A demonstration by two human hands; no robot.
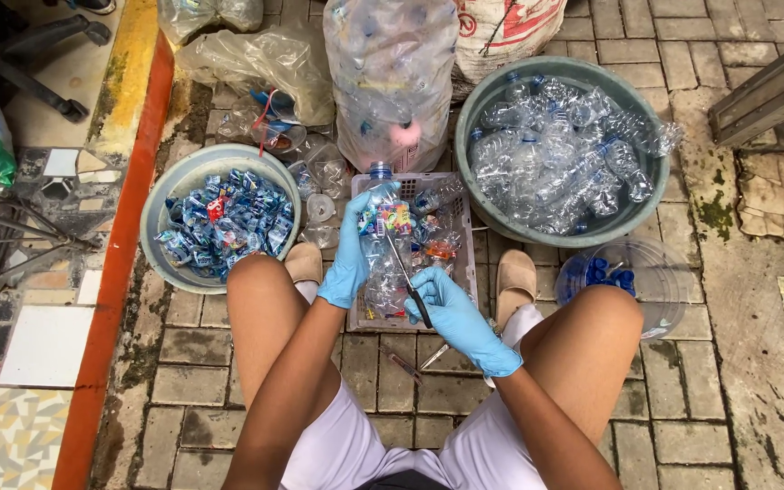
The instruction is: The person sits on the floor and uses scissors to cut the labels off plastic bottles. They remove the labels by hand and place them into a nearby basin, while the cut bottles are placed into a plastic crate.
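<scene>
Knees flank crate (pixel 461 238); big basin (pixel 477 107) of bottles, small basin (pixel 158 201) of labels. Left hand (pixel 352 254) clamped on bottle (pixel 381 238) above crate; right hand (pixel 451 313) clamped on blade (pixel 403 272) at label. Risk: blade slipping off plastic, nicking left glove.

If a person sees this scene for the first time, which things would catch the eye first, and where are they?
In the middle, two blue-gloved hands work on a clear plastic bottle: the left hand holds it while the right hand sets a thin blade against its colourful label. At upper right, a large grey basin is heaped with clear bottles. At left, a smaller basin holds blue torn-off labels.
</scene>
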